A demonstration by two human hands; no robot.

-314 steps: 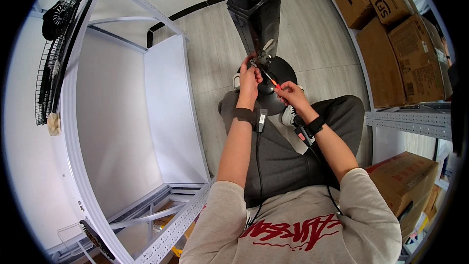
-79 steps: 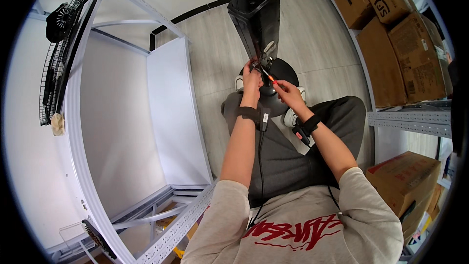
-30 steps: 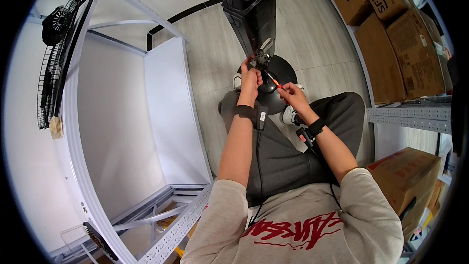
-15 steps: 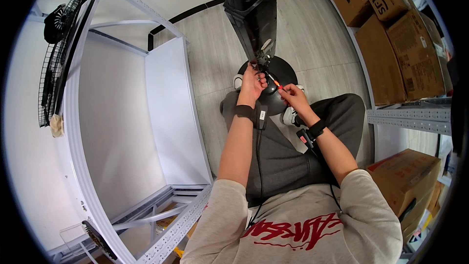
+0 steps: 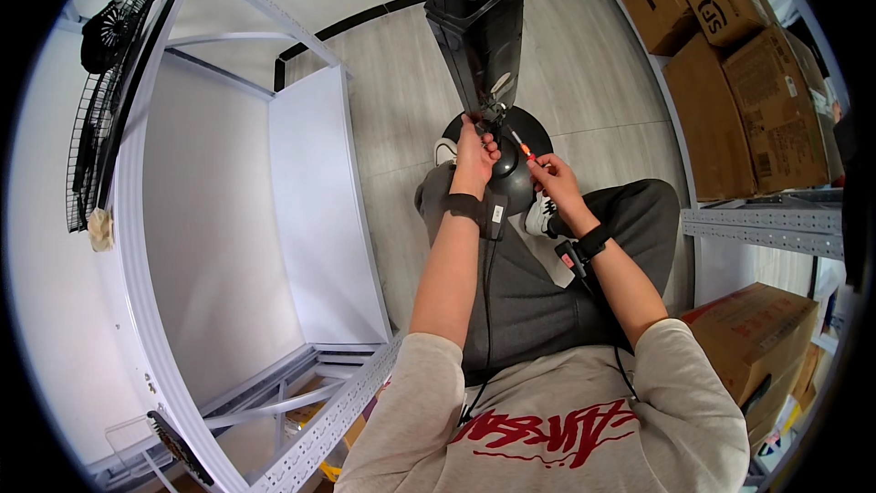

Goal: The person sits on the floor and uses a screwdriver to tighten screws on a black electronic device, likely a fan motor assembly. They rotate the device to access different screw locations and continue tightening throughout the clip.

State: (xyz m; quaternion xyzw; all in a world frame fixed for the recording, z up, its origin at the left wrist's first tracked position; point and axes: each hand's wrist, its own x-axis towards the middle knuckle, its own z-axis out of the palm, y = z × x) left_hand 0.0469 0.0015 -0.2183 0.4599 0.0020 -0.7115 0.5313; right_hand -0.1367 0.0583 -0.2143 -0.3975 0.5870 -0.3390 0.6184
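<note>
A tall black tower-shaped appliance (image 5: 474,36) leans toward me from the far side, small metal parts and wires showing at its lower end. Below it is a round black base (image 5: 534,132) on the floor. My left hand (image 5: 476,157) is closed at the lower left edge of the tower, its fingers curled; the exact grip is partly hidden. In my right hand (image 5: 555,181) I pinch a screwdriver (image 5: 529,154) with a red-orange handle. Its tip points up and left, just to the right of the tower's lower end and apart from it.
To the left stands a white metal shelf frame (image 5: 315,210) with wire-grille fan parts (image 5: 96,128) at its far left. Cardboard boxes (image 5: 712,119) are stacked on a rack at right, with another box (image 5: 753,338) lower down. Cables run from both wrist straps.
The screwdriver has drawn back to the right, its tip now apart from the tower's lower end. The tower has shifted slightly rightward, and my left hand stays at its edge.
</note>
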